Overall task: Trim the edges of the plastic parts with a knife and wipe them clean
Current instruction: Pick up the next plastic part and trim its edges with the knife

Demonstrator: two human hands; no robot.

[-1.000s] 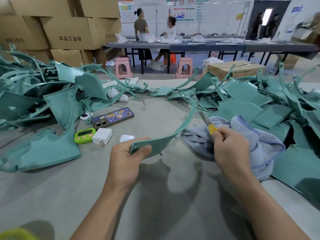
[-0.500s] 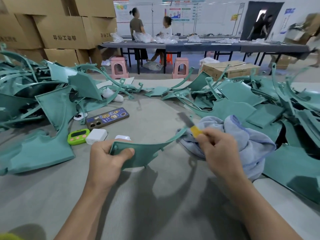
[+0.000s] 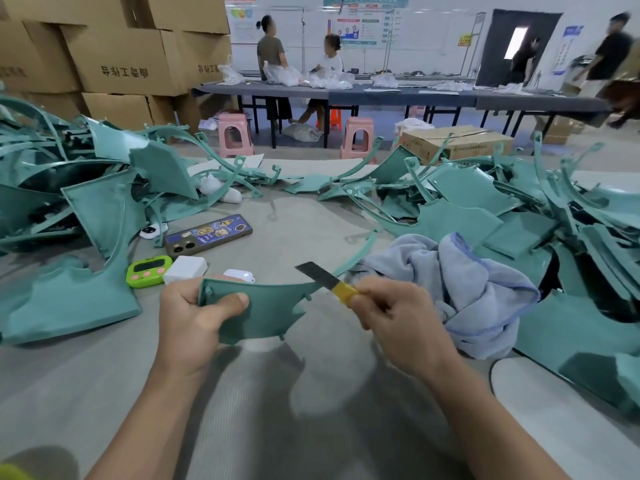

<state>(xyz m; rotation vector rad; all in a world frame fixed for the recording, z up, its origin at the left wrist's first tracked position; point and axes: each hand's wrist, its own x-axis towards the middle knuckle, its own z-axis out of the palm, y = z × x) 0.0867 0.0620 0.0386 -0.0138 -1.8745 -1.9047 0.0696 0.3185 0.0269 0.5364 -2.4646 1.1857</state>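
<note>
A second ago the curved strip of the plastic part (image 3: 270,306) arched up and away. Now the part lies lower and flatter over the grey table (image 3: 311,427), and its strip runs off to the right, toward the blue towel (image 3: 485,289). The knife (image 3: 329,282) has slid inward along the upper edge, from the thin strip half a second ago to the spot where the strip widens into the broad panel. The right hand (image 3: 398,323) has closed in on the left.

The left hand (image 3: 194,317) grips the panel's left end, thumb pressed flat on its face and fingers curled behind. The right hand pinches the knife's yellow handle, and the dark blade points up and left across the part's edge.

Just beyond the hands sit a green timer (image 3: 149,270), a white charger (image 3: 185,268) and a white earbud case (image 3: 239,275). A phone (image 3: 207,234) lies behind them. Heaps of teal parts (image 3: 86,202) flank the table on both sides. Farther back are pink stools (image 3: 233,133), stacked cardboard boxes (image 3: 121,64) and a long dark table (image 3: 381,93) with people at it.
</note>
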